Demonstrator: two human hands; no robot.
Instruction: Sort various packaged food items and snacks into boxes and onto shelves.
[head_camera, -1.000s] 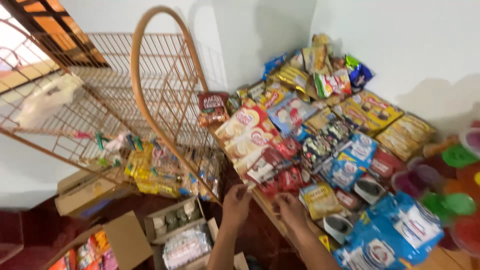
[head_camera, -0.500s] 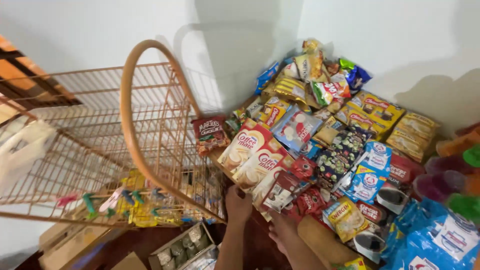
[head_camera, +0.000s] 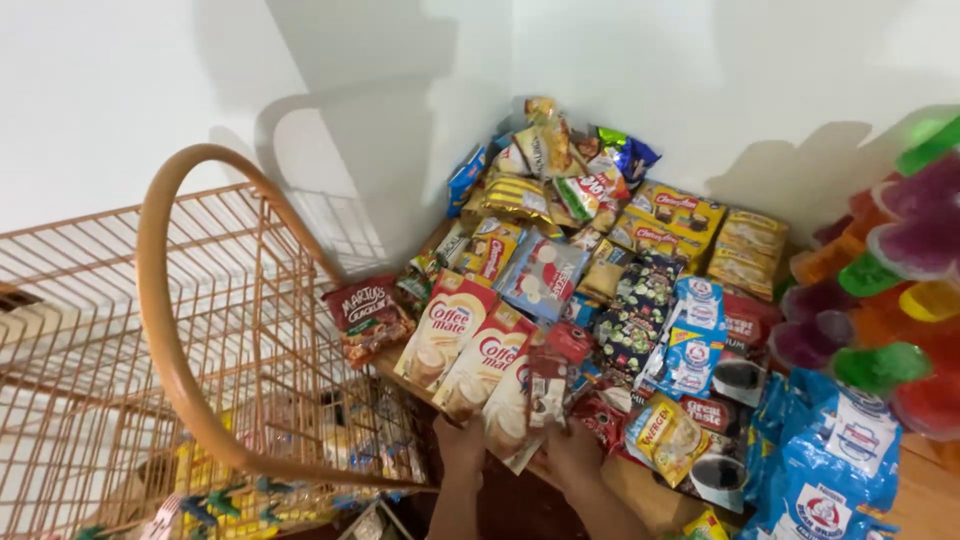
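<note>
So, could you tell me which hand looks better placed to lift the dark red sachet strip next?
Probably the right hand: it sits directly under the dark red sachet strip, touching its lower end. The left hand is beside it, at the cream-and-red creamer packs.

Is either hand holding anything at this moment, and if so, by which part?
Both hands grip the lower edge of a strip of cream sachets: the left hand at its bottom left, the right hand at its bottom right.

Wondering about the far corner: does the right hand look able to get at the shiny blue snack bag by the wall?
Probably not from here: the right hand grips packets at the near edge, and the shiny blue snack bag lies beyond the whole pile.
</note>
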